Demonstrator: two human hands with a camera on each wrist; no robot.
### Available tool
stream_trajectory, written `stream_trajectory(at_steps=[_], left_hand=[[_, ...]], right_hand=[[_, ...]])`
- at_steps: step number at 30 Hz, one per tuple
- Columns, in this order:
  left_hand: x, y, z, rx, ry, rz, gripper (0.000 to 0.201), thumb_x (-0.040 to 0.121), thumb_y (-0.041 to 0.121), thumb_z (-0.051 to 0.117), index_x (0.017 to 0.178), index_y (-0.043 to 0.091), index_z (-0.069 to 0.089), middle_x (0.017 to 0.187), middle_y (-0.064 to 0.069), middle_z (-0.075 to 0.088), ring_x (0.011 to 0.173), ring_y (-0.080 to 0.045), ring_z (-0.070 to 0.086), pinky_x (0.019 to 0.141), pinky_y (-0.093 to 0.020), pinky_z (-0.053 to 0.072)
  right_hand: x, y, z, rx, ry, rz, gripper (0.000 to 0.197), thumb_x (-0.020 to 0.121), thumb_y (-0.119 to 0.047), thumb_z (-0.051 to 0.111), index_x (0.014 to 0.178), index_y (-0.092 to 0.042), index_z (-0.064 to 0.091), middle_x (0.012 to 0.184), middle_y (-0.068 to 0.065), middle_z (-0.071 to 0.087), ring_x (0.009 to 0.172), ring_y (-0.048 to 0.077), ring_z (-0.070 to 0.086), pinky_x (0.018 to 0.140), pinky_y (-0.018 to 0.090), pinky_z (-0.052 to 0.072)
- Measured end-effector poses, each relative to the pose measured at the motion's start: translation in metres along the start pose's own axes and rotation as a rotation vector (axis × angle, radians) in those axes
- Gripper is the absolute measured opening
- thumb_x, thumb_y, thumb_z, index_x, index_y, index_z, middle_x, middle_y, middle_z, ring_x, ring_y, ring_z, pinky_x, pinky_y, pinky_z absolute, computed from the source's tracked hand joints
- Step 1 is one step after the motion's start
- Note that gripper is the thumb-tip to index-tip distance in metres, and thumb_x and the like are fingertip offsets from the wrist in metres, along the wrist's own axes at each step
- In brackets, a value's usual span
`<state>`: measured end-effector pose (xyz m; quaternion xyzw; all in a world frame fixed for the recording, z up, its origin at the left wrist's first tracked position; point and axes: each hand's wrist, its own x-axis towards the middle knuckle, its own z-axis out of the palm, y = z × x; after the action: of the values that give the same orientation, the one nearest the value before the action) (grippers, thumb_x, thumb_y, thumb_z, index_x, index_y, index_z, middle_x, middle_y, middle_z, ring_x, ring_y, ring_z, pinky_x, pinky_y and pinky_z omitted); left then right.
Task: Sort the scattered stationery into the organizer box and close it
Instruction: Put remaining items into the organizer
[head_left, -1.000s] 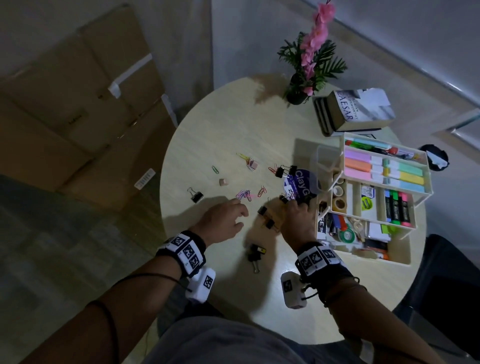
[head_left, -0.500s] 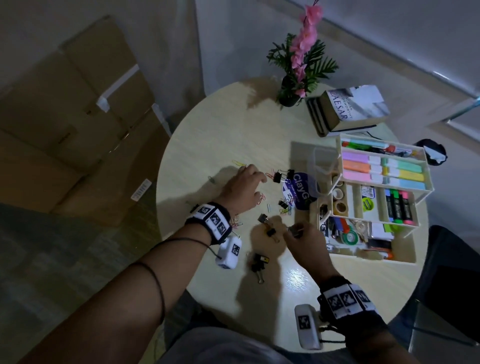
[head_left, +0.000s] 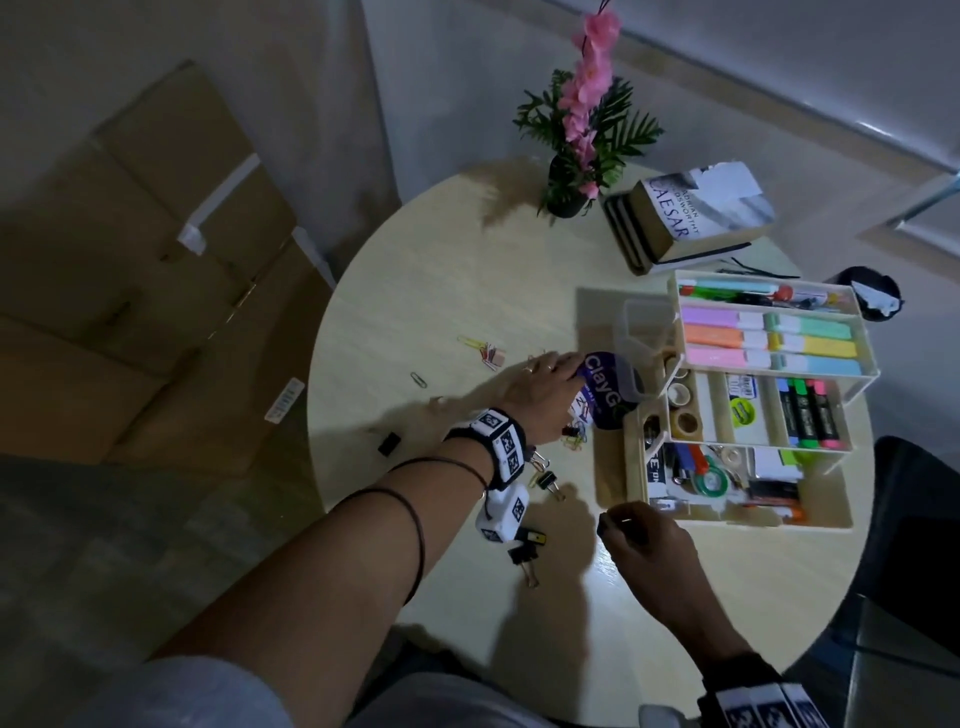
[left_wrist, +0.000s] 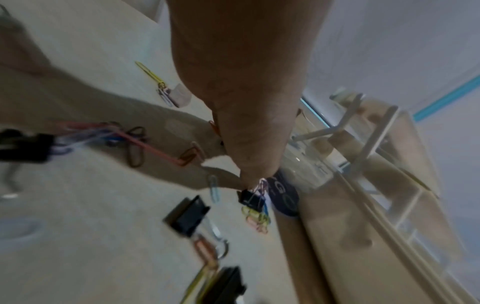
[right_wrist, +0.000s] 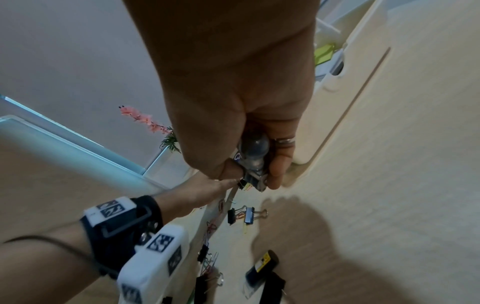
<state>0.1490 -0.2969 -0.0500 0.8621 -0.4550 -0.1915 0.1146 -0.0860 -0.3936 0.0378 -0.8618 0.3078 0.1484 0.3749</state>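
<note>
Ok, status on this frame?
Right hand pinches a small clear pack. Left hand at clips by the purple packet, grip unclear. Box open.

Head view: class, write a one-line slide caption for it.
Left hand reaches among clips beside the purple pouch; right hand pinches something small near the open organizer.

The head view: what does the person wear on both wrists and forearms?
The left hand carries a black wristband with white square-patterned marker tiles and a white camera block beneath; two thin dark bands circle the bare forearm, and a ring sits on one finger. The right hand has a similar black band with marker tiles.
</note>
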Motion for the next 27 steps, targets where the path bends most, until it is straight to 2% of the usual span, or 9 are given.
stream_trajectory(at_steps=[5, 9, 13, 16, 19, 20, 23, 25, 27], left_hand=[[-0.036, -0.011, 0.021, 0.009, 0.047, 0.035, 0.05, 0.091, 0.025, 0.073, 0.137, 0.013, 0.054, 0.157, -0.011, 0.035, 0.135, -0.038, 0.046, 0.104, -0.054, 0.05], [-0.056, -0.024, 0.008, -0.1, 0.119, 0.065, 0.033, 0.096, 0.016, 0.065, 0.128, 0.012, 0.064, 0.136, -0.006, 0.058, 0.117, -0.029, 0.054, 0.095, -0.048, 0.052], [-0.055, -0.048, -0.014, -0.194, 0.274, -0.151, 0.04, 0.092, -0.003, 0.063, 0.129, 0.012, 0.066, 0.123, -0.005, 0.06, 0.106, -0.023, 0.055, 0.08, -0.038, 0.061], [-0.045, -0.061, -0.025, -0.192, 0.292, -0.286, 0.036, 0.097, 0.007, 0.067, 0.133, 0.012, 0.065, 0.124, -0.008, 0.056, 0.108, -0.025, 0.055, 0.081, -0.038, 0.062], [-0.038, -0.067, -0.026, -0.165, 0.265, -0.323, 0.029, 0.099, 0.016, 0.068, 0.127, 0.009, 0.068, 0.123, -0.01, 0.058, 0.107, -0.028, 0.06, 0.086, -0.043, 0.061], [-0.036, -0.066, -0.026, -0.157, 0.263, -0.328, 0.026, 0.099, 0.016, 0.068, 0.124, 0.008, 0.069, 0.121, -0.011, 0.06, 0.105, -0.029, 0.061, 0.086, -0.043, 0.06], [-0.032, -0.065, -0.026, -0.146, 0.278, -0.358, 0.017, 0.097, 0.009, 0.066, 0.113, 0.007, 0.073, 0.114, -0.014, 0.064, 0.1, -0.032, 0.065, 0.083, -0.044, 0.061], [-0.031, -0.064, -0.025, -0.161, 0.293, -0.378, 0.019, 0.095, 0.002, 0.062, 0.108, 0.008, 0.075, 0.112, -0.014, 0.065, 0.1, -0.033, 0.065, 0.083, -0.045, 0.06], [-0.031, -0.06, -0.027, -0.228, 0.343, -0.382, 0.017, 0.094, 0.003, 0.065, 0.105, 0.009, 0.076, 0.109, -0.012, 0.067, 0.097, -0.031, 0.065, 0.08, -0.041, 0.06]], right_hand=[[0.01, -0.005, 0.01, -0.004, -0.057, -0.049, 0.003, 0.096, -0.028, 0.071, 0.093, -0.03, 0.072, 0.073, -0.011, 0.074, 0.067, -0.002, 0.066, 0.057, 0.013, 0.046], [0.025, -0.014, 0.015, 0.036, -0.084, -0.065, 0.005, 0.098, -0.031, 0.069, 0.1, -0.026, 0.07, 0.078, -0.006, 0.076, 0.068, 0.005, 0.072, 0.069, 0.036, 0.059], [0.036, -0.027, 0.011, 0.077, -0.129, -0.055, 0.013, 0.102, -0.028, 0.065, 0.11, -0.019, 0.067, 0.083, -0.003, 0.079, 0.064, 0.011, 0.074, 0.068, 0.044, 0.063], [0.037, -0.033, 0.005, 0.038, -0.111, -0.077, 0.013, 0.1, -0.034, 0.066, 0.109, -0.025, 0.067, 0.09, -0.005, 0.079, 0.067, 0.01, 0.073, 0.067, 0.04, 0.062], [0.033, -0.039, -0.002, 0.085, -0.09, -0.1, 0.01, 0.099, -0.03, 0.069, 0.107, -0.024, 0.069, 0.09, -0.006, 0.077, 0.071, 0.004, 0.071, 0.062, 0.021, 0.056], [0.031, -0.039, -0.005, 0.109, -0.081, -0.108, 0.009, 0.099, -0.026, 0.07, 0.106, -0.022, 0.069, 0.089, -0.006, 0.077, 0.071, 0.003, 0.07, 0.06, 0.018, 0.053], [0.028, -0.03, -0.013, 0.119, -0.044, -0.107, 0.014, 0.098, -0.013, 0.07, 0.108, -0.024, 0.07, 0.082, -0.005, 0.075, 0.07, 0.005, 0.069, 0.058, 0.023, 0.053], [0.025, -0.023, -0.018, 0.116, -0.01, -0.109, 0.018, 0.097, -0.01, 0.07, 0.108, -0.025, 0.072, 0.079, -0.004, 0.075, 0.069, 0.007, 0.069, 0.06, 0.028, 0.055], [0.023, -0.018, -0.025, 0.135, 0.048, -0.124, 0.017, 0.096, -0.011, 0.073, 0.106, -0.025, 0.072, 0.079, -0.006, 0.076, 0.07, 0.005, 0.071, 0.06, 0.022, 0.056]])
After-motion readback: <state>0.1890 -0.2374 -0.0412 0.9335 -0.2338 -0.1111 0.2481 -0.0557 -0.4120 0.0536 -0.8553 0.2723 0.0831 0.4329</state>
